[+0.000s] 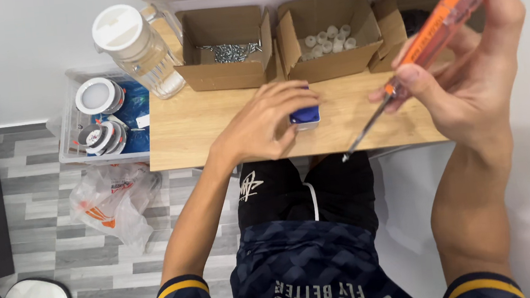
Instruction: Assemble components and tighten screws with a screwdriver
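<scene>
From the head view, the left hand (263, 124) curls closed over a small blue-and-white part (305, 116) near the table's (180, 138) front edge. The right hand (465, 78) grips an orange screwdriver (420, 46), raised clear; its tip must next meet the part squarely.

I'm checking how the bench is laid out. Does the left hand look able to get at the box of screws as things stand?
Probably yes. The left hand rests on a small blue and white part on the wooden table, and the open-topped cardboard box of screws sits just behind it with nothing in between. It would have to let go of the part first.
</scene>
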